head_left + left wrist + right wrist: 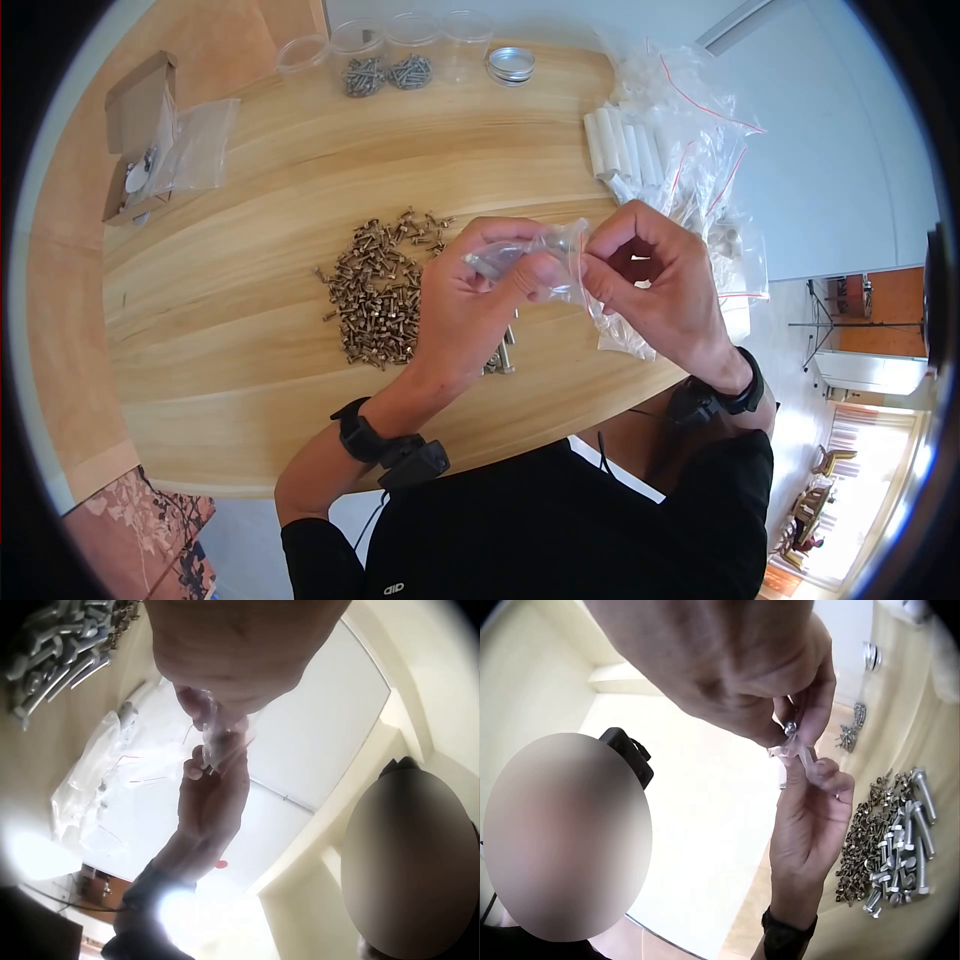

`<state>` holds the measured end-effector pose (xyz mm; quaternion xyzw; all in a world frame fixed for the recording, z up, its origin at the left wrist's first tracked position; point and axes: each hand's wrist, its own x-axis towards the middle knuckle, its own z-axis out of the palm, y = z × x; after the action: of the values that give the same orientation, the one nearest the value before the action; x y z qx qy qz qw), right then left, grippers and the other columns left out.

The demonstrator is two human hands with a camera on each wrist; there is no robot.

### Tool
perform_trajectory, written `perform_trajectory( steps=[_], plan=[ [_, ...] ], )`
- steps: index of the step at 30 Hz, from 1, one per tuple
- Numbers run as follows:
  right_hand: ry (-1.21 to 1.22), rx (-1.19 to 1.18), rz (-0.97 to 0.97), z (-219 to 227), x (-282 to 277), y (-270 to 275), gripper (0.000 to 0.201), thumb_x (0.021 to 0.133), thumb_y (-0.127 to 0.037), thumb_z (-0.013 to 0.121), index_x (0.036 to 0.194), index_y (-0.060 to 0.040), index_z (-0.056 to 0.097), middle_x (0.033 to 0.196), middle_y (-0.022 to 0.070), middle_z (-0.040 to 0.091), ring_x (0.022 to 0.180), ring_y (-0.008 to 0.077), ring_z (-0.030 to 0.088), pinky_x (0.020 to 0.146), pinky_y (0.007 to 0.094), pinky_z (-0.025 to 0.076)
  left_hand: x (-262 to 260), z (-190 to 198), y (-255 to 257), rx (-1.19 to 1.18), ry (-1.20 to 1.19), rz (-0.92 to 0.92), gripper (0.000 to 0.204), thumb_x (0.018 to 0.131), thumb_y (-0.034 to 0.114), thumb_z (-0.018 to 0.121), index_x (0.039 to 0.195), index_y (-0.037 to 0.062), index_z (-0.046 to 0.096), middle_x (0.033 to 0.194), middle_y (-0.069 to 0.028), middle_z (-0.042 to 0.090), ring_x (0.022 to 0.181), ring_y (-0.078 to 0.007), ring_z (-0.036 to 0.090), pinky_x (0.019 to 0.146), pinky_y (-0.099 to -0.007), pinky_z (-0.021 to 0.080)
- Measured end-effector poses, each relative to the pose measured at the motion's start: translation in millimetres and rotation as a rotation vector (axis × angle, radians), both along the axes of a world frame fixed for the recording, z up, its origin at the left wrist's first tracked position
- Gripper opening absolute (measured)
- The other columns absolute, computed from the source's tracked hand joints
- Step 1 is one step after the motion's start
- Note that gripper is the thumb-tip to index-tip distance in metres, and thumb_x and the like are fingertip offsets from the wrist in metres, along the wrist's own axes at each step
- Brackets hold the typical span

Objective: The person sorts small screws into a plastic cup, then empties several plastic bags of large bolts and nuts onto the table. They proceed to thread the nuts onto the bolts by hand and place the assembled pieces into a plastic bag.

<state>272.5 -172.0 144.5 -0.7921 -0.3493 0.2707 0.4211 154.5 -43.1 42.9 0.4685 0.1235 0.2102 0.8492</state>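
Over the table, my left hand (450,310) grips a small clear plastic bag (575,250) from below, its thumb pressed on the plastic. A pale piece shows inside the bag near the fingers. My right hand (665,285) pinches the bag's rim with thumb and fingertips. In the right wrist view, a small shiny metal piece (790,729) shows at the right fingertips. Below and left of the hands lies a heap of small brass-coloured screws (380,300). Larger silver bolts (904,859) lie beside it, mostly hidden by the left hand in the head view.
Clear jars (358,42), two with silver screws, stand along the back edge near stacked metal lids (511,64). An open cardboard box (135,130) and a flat bag (200,145) lie at the left. Plastic bags (690,130) and white tubes (625,145) crowd the right.
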Motion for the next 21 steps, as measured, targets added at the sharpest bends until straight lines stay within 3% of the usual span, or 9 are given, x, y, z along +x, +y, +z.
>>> perform_trajectory(
  steps=[8,10,11,13,15,17,21],
  plan=[
    [-0.208,0.103,0.115,0.4,8.6,12.6,0.020,0.093,-0.013,0.078,0.097,0.0025,0.066,0.082,0.0085,0.067,0.071,0.0104,0.067,0.061,0.0273,0.053,3.9,-15.4,-11.8,-0.479,-0.153,-0.146,0.031,0.097,0.013,0.073,0.124,0.0023,0.063,0.111,-0.0073,0.072,0.101,-0.0156,0.068,0.090,-0.0348,0.056],
    [-0.407,0.120,0.328,18.1,2.9,13.5,0.021,0.089,-0.010,0.079,0.097,0.0042,0.066,0.088,0.0110,0.066,0.076,0.0172,0.068,0.065,0.0304,0.055,2.1,-11.7,-9.9,-0.465,-0.143,-0.126,0.030,0.099,0.017,0.070,0.125,0.0030,0.062,0.113,-0.0079,0.071,0.105,-0.0183,0.068,0.093,-0.0377,0.055],
    [-0.407,0.119,0.338,18.0,-0.9,15.1,0.021,0.089,-0.010,0.079,0.097,0.0042,0.066,0.088,0.0110,0.066,0.076,0.0172,0.068,0.065,0.0304,0.055,1.4,-10.5,-9.6,-0.454,-0.127,-0.116,0.030,0.101,0.021,0.067,0.126,0.0038,0.062,0.114,-0.0084,0.070,0.108,-0.0210,0.067,0.097,-0.0405,0.054],
    [-0.805,0.046,0.345,17.7,-8.6,16.4,0.019,0.085,-0.007,0.080,0.092,0.0049,0.067,0.088,0.0109,0.065,0.075,0.0210,0.067,0.066,0.0311,0.055,4.4,-14.2,-11.3,-0.525,-0.155,-0.116,0.032,0.103,0.025,0.063,0.127,0.0035,0.061,0.115,-0.0086,0.070,0.108,-0.0213,0.067,0.098,-0.0412,0.054],
    [-0.827,0.061,0.363,19.0,-3.3,16.2,0.017,0.083,-0.003,0.079,0.093,0.0040,0.067,0.087,0.0106,0.063,0.074,0.0244,0.065,0.065,0.0326,0.054,6.8,-15.3,-10.6,-0.595,-0.187,-0.119,0.035,0.105,0.030,0.059,0.129,0.0032,0.060,0.115,-0.0089,0.070,0.109,-0.0215,0.068,0.099,-0.0420,0.054],
    [-0.614,0.132,0.305,29.1,0.1,17.9,0.016,0.082,0.001,0.076,0.095,0.0025,0.065,0.085,0.0100,0.061,0.074,0.0253,0.064,0.064,0.0341,0.053,5.3,-14.9,-6.8,-0.607,-0.234,-0.161,0.042,0.109,0.037,0.050,0.132,0.0037,0.058,0.121,-0.0093,0.069,0.113,-0.0214,0.066,0.101,-0.0434,0.053],
    [-0.790,0.091,0.407,39.9,-2.0,29.1,0.011,0.084,0.008,0.068,0.091,0.0027,0.061,0.084,0.0120,0.061,0.073,0.0265,0.063,0.063,0.0348,0.051,5.2,-13.4,-2.0,-0.630,-0.285,-0.245,0.046,0.108,0.041,0.049,0.135,0.0041,0.055,0.127,-0.0098,0.066,0.120,-0.0217,0.064,0.105,-0.0448,0.051]
  ],
)
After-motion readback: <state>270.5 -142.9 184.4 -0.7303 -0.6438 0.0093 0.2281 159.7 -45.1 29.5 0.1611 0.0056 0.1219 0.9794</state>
